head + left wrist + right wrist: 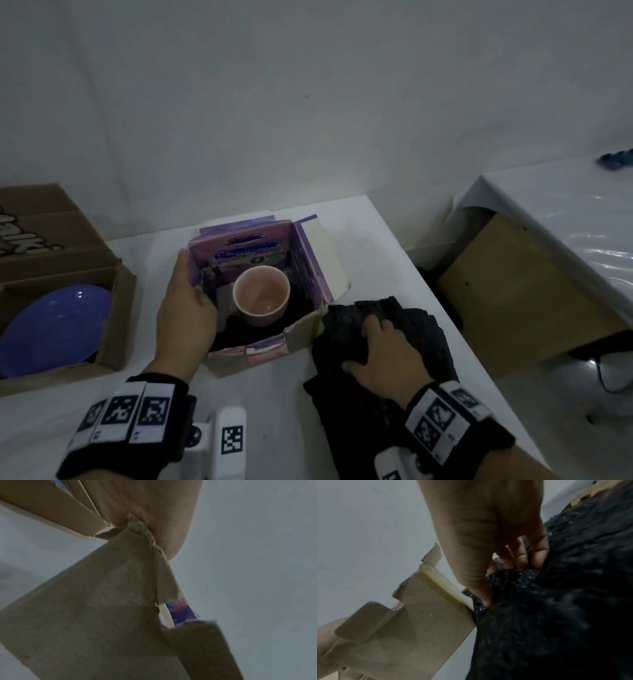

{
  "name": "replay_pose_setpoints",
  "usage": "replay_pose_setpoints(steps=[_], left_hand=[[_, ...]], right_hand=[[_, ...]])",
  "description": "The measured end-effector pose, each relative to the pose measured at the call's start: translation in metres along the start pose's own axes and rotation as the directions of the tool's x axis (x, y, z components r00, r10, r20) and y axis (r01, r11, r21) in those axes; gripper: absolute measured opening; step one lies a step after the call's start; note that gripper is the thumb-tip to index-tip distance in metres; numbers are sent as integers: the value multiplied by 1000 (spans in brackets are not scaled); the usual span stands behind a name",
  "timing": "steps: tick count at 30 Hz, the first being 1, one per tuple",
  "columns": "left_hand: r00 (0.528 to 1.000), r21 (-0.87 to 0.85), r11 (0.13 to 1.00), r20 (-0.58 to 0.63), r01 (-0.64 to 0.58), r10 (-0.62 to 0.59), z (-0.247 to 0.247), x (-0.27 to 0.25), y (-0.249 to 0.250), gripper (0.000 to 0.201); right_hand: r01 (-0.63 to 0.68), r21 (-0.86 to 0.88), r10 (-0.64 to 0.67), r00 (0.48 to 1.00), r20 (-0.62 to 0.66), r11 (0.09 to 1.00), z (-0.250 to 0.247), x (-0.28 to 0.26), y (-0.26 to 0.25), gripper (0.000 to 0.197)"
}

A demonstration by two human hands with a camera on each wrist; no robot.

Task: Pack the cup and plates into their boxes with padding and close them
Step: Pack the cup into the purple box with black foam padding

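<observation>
I'm mid-padding: my left hand (186, 308) holds the box (308, 270) wall beside the cup (262, 295), my right hand (383, 356) seemingly grips the black padding (421, 329), next tucked around that cup.

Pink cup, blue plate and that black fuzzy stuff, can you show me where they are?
pink cup (262, 301): head view, inside of the bowl.
blue plate (51, 329): head view, middle of its face.
black padding (421, 329): head view, bunched part beyond the right hand (383, 356) that grips it.

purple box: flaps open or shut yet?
Open. The purple box has its flaps up, and the pink cup sits upright inside, visible from above.
</observation>
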State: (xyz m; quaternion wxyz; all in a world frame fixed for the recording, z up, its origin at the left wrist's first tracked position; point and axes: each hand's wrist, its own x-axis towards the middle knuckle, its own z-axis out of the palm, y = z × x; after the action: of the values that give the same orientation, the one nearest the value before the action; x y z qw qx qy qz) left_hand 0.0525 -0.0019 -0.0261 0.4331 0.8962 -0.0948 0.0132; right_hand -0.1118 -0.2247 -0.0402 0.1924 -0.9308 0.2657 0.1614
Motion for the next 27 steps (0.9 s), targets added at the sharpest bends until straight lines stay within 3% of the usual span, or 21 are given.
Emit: replay_pose_setpoints(steps=[2, 4, 6, 10, 11, 13, 14, 17, 18, 19, 21, 23, 27], left_hand=[[1000, 7, 1000, -3, -8, 8, -1, 0, 0, 63], [1000, 3, 1000, -6, -10, 10, 0, 1, -2, 62], [1000, -6, 1000, -7, -7, 7, 0, 1, -3, 62], [1000, -37, 999, -11, 17, -18, 0, 1, -3, 61], [1000, -47, 999, -12, 19, -19, 0, 0, -2, 61], [1000, -71, 997, -19, 11, -13, 0, 0, 0, 61], [1000, -78, 997, -23, 9, -11, 0, -1, 0, 61], [999, -90, 996, -33, 18, -21, 0, -2, 2, 61], [999, -91, 996, -31, 21, -24, 1, -2, 2, 61], [999, -90, 996, -33, 20, -23, 1, -2, 2, 61], [999, -91, 996, -32, 18, -21, 1, -3, 1, 60], [999, -93, 996, -33, 15, -18, 0, -4, 2, 60], [999, -117, 993, -33, 11, -15, -1, -6, 7, 61]], right_hand=[[66, 72, -58, 993, -107, 995, -1, -3, -2, 31], [105, 141, -81, 983, -167, 984, -8, -4, -1, 14], [158, 253, -88, 960, -267, 955, -22, -6, -2, 11], [280, 310, -42, 800, -598, 909, -62, -4, -11, 29], [287, 327, -27, 787, -616, 901, -72, 3, -11, 32], [339, 500, 12, 818, -575, 797, -94, 14, -17, 30], [381, 534, 22, 799, -601, 755, -103, 15, -25, 27], [571, 356, -68, 590, -805, 740, -107, 6, -57, 28], [624, 283, -163, 559, -813, 729, -100, 2, -64, 27], [641, 243, -269, 594, -758, 728, -93, 0, -73, 31], [557, 100, -447, 749, -489, 824, -77, 6, -79, 63], [459, -147, -482, 832, -275, 876, -62, 19, -73, 73], [473, -226, -524, 782, -337, 852, -68, 31, -77, 36]])
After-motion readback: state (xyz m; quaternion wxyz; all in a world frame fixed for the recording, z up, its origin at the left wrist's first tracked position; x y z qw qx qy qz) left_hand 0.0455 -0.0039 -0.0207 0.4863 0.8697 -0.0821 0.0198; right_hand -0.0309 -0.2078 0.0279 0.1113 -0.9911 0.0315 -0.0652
